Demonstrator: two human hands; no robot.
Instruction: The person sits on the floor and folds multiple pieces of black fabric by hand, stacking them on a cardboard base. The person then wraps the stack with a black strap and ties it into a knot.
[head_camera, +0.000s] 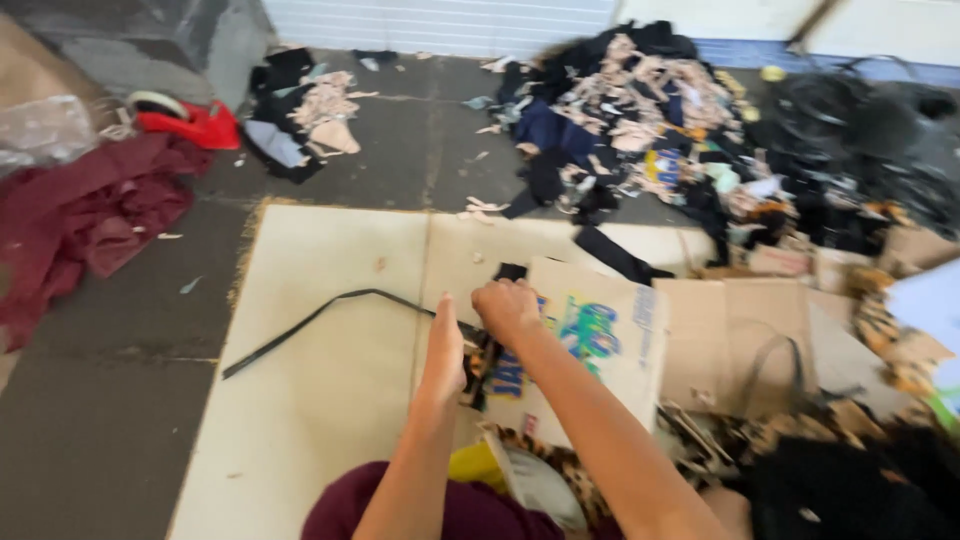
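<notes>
Black strap (320, 318): trails left across the floor board, well apart from the maroon cloth (80, 220); it could snag.
Left hand (443, 345): grip flat, fingers straight, beside the strap.
Right hand (507, 308): grip fisted on the strap's end; a hard pull may tear it.

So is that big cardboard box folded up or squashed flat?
Flat. The cardboard box lies opened out on the floor under the right hand, its panels spread level.

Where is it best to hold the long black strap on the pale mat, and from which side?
Probably the raised bend of the long black strap, taken from above: there it arches clear of the pale mat, while the far end lies flat. The left hand is nearest.
</notes>
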